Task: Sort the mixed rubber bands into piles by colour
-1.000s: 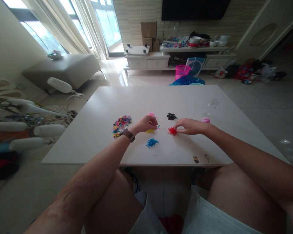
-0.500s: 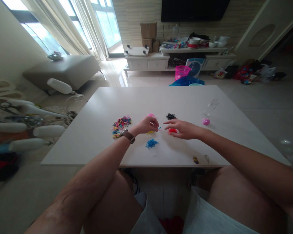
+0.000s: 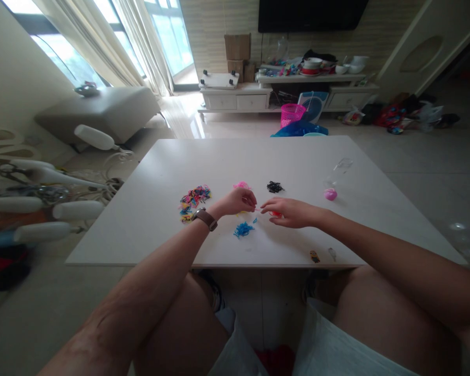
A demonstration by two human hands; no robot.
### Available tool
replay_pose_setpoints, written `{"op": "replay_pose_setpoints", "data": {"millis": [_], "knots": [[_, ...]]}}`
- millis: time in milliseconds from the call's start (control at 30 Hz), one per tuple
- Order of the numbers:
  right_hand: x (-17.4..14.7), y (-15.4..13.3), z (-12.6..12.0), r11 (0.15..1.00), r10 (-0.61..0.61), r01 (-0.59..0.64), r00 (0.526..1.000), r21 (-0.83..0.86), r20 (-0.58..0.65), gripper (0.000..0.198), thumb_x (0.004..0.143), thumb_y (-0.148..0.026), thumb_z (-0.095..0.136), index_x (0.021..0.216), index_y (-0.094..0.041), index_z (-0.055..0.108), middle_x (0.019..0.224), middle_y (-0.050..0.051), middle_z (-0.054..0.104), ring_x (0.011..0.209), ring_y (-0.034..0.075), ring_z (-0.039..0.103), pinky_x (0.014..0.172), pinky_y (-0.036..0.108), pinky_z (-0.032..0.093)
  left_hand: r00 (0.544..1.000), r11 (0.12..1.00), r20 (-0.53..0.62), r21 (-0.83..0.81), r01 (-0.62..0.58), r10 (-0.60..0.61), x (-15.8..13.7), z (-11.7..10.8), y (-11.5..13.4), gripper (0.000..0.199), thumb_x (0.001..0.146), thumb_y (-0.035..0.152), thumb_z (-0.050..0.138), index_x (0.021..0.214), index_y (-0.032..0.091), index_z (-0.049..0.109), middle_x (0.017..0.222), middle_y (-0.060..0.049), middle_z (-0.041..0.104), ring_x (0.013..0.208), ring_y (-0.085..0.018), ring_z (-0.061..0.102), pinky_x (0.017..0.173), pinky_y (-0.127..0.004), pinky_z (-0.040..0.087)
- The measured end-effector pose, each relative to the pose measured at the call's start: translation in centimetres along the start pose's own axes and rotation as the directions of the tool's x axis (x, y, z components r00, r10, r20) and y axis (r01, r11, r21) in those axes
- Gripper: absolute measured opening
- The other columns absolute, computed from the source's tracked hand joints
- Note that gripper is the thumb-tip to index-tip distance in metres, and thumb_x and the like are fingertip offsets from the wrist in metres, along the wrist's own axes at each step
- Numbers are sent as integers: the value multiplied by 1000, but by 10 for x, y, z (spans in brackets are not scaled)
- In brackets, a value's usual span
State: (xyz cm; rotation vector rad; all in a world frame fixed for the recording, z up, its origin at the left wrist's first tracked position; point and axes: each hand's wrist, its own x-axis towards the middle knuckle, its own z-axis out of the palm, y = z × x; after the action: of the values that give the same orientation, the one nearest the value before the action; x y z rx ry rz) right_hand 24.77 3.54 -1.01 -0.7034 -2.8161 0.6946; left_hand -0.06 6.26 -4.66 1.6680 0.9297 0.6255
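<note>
My left hand (image 3: 239, 201), wearing a brown-strapped watch (image 3: 206, 217), is closed in a pinch at the middle of the white table (image 3: 203, 162). A small pink rubber band shows at its fingertips. My right hand (image 3: 292, 212) faces it, fingers stretched and apart, holding nothing I can see; it partly covers a red pile of rubber bands (image 3: 275, 214). Around the hands lie a pink pile (image 3: 242, 185), a black pile (image 3: 274, 186) and a blue pile (image 3: 243, 230). One loose blue band (image 3: 255, 220) lies below the fingertips. A yellow pile is mostly hidden beneath my left hand.
Mixed coloured bands (image 3: 196, 196) lie on the left. A pink-capped clear container (image 3: 330, 194) lies on the right. A small yellow figure (image 3: 314, 256) and a clear piece (image 3: 332, 254) are near the front edge. A lamp (image 3: 96, 138) stands beyond the left side.
The blue band that was at my left fingertips now lies on the table near the blue pile. My right hand has moved slightly down and toward me, uncovering the black pile.
</note>
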Motion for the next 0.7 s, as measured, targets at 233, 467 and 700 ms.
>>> {"op": "replay_pose_setpoints", "data": {"millis": [233, 467, 700], "knots": [[1, 2, 5, 1000, -15, 15, 1000, 17, 21, 39, 89, -19, 61, 127, -23, 67, 129, 10, 68, 115, 26, 64, 99, 40, 50, 1000, 1000, 13, 7, 11, -11, 0, 1, -2, 19, 64, 13, 82, 80, 11, 72, 78, -8, 75, 72, -16, 70, 67, -26, 55], [2, 2, 6, 1000, -12, 12, 999, -9, -30, 41, 89, -18, 60, 129, -24, 67, 133, 10, 66, 120, 26, 62, 101, 42, 51, 1000, 1000, -23, -3, 17, -17, 0, -3, -2, 22, 61, 16, 83, 79, 11, 72, 79, -8, 75, 75, -17, 70, 70, -28, 56], [1, 0, 1, 997, 26, -31, 997, -69, -79, 32, 89, -19, 60, 119, -22, 71, 135, 11, 64, 121, 28, 62, 103, 43, 50, 849, 987, -506, -28, 160, -152, 2, -31, -18, 15, 60, 11, 78, 73, 13, 71, 66, -4, 70, 63, -14, 65, 61, -24, 51]]}}
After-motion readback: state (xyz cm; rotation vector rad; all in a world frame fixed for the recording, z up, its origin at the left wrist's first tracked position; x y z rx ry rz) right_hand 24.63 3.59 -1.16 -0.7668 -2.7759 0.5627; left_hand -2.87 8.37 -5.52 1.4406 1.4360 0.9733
